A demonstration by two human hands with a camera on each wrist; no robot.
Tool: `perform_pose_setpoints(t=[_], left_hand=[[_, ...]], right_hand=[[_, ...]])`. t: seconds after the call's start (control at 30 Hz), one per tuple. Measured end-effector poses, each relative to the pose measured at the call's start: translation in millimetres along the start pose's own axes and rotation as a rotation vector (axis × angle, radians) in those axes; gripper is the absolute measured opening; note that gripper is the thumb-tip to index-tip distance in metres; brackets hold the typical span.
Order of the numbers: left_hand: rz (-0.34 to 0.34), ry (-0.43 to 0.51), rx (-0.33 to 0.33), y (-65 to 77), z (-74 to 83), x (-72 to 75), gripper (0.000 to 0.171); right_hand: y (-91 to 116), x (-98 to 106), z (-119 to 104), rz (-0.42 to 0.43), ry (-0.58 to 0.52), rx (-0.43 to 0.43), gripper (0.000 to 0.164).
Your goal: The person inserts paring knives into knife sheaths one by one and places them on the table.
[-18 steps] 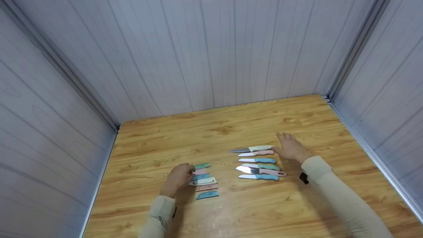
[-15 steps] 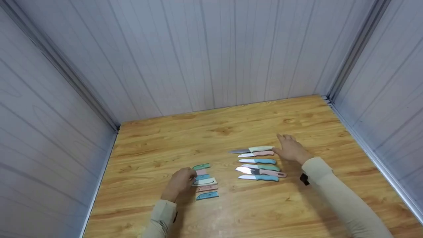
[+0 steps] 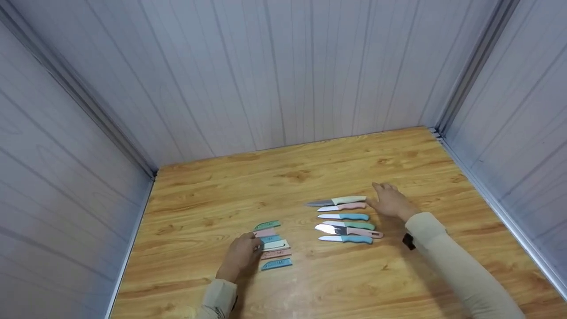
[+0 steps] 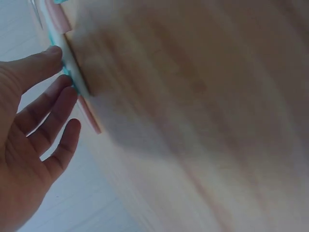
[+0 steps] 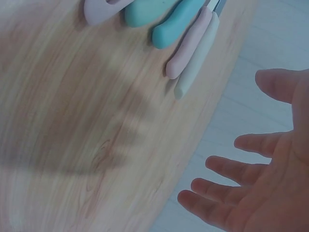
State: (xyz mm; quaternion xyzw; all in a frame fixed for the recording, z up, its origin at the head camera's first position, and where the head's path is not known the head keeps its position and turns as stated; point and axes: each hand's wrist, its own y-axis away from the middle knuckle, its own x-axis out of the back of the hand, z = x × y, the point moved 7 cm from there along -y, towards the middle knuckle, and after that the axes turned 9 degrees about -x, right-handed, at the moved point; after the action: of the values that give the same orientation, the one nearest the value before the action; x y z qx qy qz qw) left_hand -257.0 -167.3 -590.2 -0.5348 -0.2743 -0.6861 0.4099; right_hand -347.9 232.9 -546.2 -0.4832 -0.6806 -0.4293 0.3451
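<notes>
In the head view my left hand (image 3: 241, 254) reaches over the left ends of several knife sheaths lying in a column. Its fingertips are right at the white sheath (image 3: 280, 244) and the upper blue sheath (image 3: 271, 239), thumb and fingers apart in the left wrist view. Above these lie a pink sheath (image 3: 265, 232) and a green sheath (image 3: 267, 225); below, another pink sheath (image 3: 276, 254) and a blue sheath (image 3: 276, 264). My right hand (image 3: 390, 203) is spread, holding nothing, beside the handle ends of a cream-handled knife (image 3: 349, 200) and a pink-handled knife (image 3: 352, 206).
More knives lie in the right column, blades leftward: a blue-handled knife (image 3: 354, 217), a green-handled knife (image 3: 361, 225), a pink-handled peeler-like knife with a slotted handle (image 3: 364, 232) and another blue-handled knife (image 3: 358, 239). Pale panel walls (image 3: 283, 75) surround the wooden table (image 3: 310, 283).
My left hand has moved down the sheath column towards me, uncovering the pink sheath and the green sheath's left end. My right hand has shifted only slightly; the knives stay in place.
</notes>
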Motion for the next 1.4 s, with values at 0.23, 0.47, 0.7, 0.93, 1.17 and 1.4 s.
perform_pose_setpoints(t=[0.23, 0.47, 0.7, 0.93, 1.17, 1.4], left_hand=[[0.076, -0.059, -0.099, 3.4, 1.4, 1.2, 0.005], [0.045, -0.039, -0.041, 3.6, -2.7, -0.4, 0.003], [0.045, -0.031, -0.030, 6.8, -4.5, 2.1, 0.005], [0.042, -0.024, -0.039, 7.0, -3.4, 2.1, 0.005], [0.063, -0.005, -0.067, 6.0, -2.8, 2.1, 0.004], [0.088, 0.064, -0.033, 9.7, -6.1, 5.5, 0.008]], right_hand=[[-0.2, -3.8, 3.9, -0.023, -0.017, -0.008, 0.073], [-3.3, -3.9, 4.0, -0.017, -0.024, -0.009, 0.071], [-7.1, -3.3, -2.4, -0.004, -0.033, -0.005, 0.067], [-17.3, -8.7, -10.0, 0.044, -0.002, 0.026, 0.051], [-26.3, -17.8, -23.8, 0.094, 0.048, 0.087, 0.041], [-36.6, -25.7, -35.1, 0.123, 0.080, 0.094, 0.037]])
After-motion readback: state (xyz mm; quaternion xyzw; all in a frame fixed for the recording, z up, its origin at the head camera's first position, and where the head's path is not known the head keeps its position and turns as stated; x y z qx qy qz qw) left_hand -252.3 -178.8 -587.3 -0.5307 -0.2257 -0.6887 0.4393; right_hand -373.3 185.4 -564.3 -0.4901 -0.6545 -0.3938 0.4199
